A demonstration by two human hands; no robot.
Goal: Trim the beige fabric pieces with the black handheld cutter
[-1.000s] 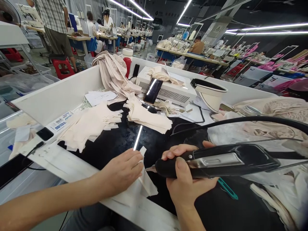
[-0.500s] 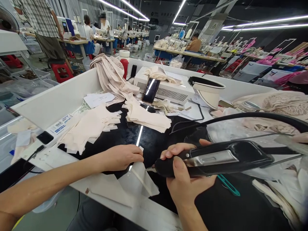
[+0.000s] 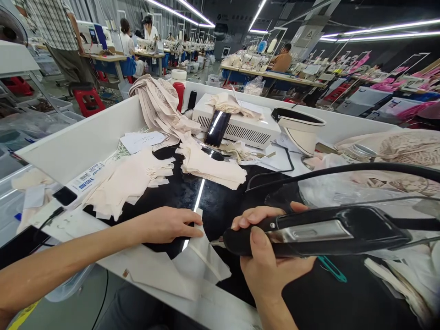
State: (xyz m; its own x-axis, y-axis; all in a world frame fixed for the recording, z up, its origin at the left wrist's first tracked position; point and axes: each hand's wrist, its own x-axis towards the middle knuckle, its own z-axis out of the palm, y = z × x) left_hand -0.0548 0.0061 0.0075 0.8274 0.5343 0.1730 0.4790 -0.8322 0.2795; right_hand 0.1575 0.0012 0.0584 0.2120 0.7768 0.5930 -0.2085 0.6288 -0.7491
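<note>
I watch the left hand [image 3: 158, 224] rest at the upper left edge of a thin cream fabric piece with translucent backing [image 3: 215, 261], index finger and thumb slightly parted, presumably steadying it; whether they pinch or merely press, I cannot tell. The piece lies at the near edge of a glossy black work surface [image 3: 225, 206], partly over its white border. My right hand [image 3: 266, 259] is wrapped firmly around a long black handheld tool with a silver inset [image 3: 371, 229], held low, likely so its slender metal tip [image 3: 218, 242] can point at the fabric's right edge. I cannot confirm contact there. The far fingers vanish behind the tool, and its thick black cable [image 3: 371, 166] is cut off at the right.
</note>
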